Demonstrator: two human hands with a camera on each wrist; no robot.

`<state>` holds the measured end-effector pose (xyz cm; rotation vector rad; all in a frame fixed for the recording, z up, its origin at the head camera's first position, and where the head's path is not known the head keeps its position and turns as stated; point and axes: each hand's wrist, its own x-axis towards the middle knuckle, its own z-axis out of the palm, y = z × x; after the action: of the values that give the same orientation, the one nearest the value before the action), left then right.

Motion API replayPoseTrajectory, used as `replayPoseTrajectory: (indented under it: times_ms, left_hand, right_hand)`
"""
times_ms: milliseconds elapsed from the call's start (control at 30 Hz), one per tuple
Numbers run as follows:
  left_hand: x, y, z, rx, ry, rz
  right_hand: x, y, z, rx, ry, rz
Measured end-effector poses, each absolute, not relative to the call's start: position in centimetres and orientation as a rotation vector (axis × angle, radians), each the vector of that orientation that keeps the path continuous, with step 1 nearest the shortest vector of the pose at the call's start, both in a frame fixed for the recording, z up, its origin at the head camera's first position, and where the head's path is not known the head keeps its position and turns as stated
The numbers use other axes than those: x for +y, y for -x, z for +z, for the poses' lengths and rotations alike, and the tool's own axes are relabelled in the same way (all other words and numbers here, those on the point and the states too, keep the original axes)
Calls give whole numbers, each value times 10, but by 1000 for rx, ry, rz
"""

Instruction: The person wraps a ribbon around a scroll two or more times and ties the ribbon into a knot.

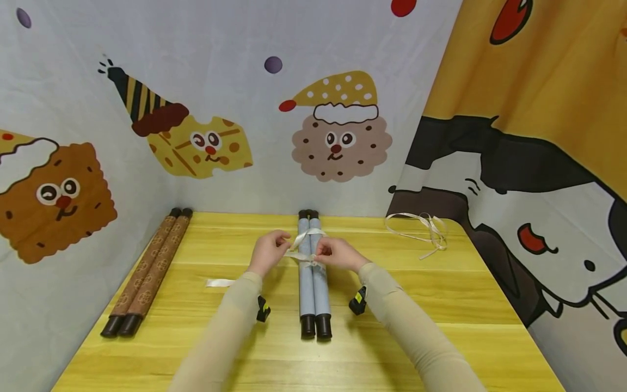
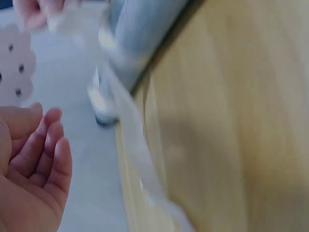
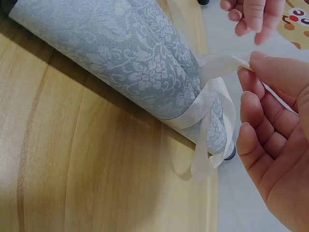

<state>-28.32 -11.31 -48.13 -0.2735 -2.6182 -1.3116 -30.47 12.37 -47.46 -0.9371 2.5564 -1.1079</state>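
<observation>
A double-rolled pale blue scroll (image 1: 307, 291) with dark end knobs lies lengthwise at the table's middle. Its floral cloth (image 3: 140, 58) shows in the right wrist view. Cream ribbon (image 3: 186, 116) wraps round the rolls, with loops hanging at one side. My right hand (image 1: 341, 254) pinches part of this ribbon between thumb and forefinger, just above the scroll. On the other side, my left hand (image 1: 268, 251) hovers close by, fingers loosely curled; nothing shows between them in the left wrist view. There, a blurred ribbon length (image 2: 135, 130) trails past the left hand, apart from it.
A brown patterned double-rolled scroll (image 1: 147, 272) lies along the table's left side. Loose cream ribbon (image 1: 433, 231) is heaped at the back right. A white ribbon strip (image 1: 220, 283) shows beside the left forearm. Printed cloth (image 1: 274, 163) hangs behind the table.
</observation>
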Motion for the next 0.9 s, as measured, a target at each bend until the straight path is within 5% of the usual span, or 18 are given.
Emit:
replayPoseTrajectory:
  times_ms: [367, 900]
  left_hand:
    - [-148, 303, -490, -2827, 141, -1033]
    - [-135, 305, -525, -3034, 177, -483]
  right_hand:
    - [125, 302, -478, 2559, 872, -1129]
    - [127, 300, -482, 2568, 876, -1137]
